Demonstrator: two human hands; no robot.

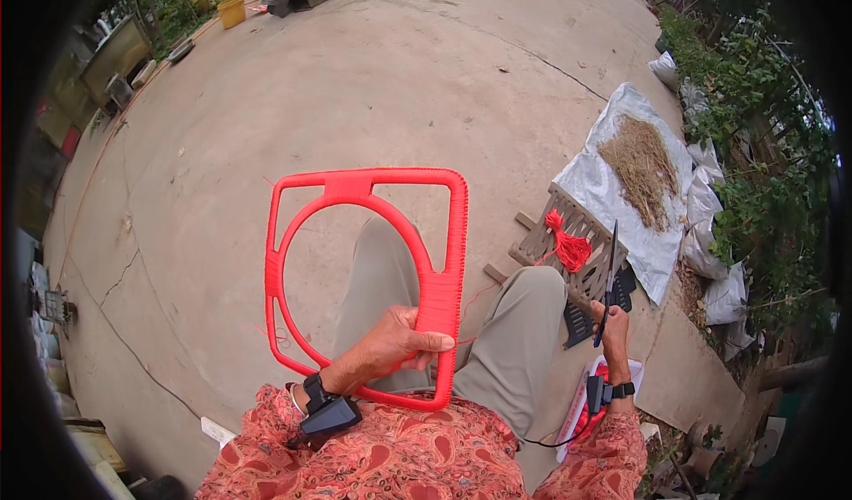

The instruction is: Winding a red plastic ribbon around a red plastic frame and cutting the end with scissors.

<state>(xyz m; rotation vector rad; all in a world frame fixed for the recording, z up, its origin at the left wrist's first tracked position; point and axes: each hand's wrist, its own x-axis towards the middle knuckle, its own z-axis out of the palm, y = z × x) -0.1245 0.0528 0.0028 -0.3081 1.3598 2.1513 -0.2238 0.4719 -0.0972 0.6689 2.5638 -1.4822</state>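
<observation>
My left hand [404, 347] is closed round the lower right side of a red frame [457, 225], a rounded square with a ring inside it. Tightly wound red cord covers the frame, and a thin loose strand trails from its right edge across my lap. Upright in my right hand [614, 330] is a pair of dark scissors [611, 274], blades pointing up, fingers wrapped about the handles. A bundle of red cord [570, 243] lies just left of the scissors on a brown slatted plastic stool [590, 283].
Beyond the stool, a white sheet [590, 158] bears dried plant stalks [641, 167]. A white box [577, 402] with red contents sits below my right wrist. Green bushes [754, 154] and white sacks [706, 225] line the right side. A yellow bucket [232, 10] stands far left on the concrete.
</observation>
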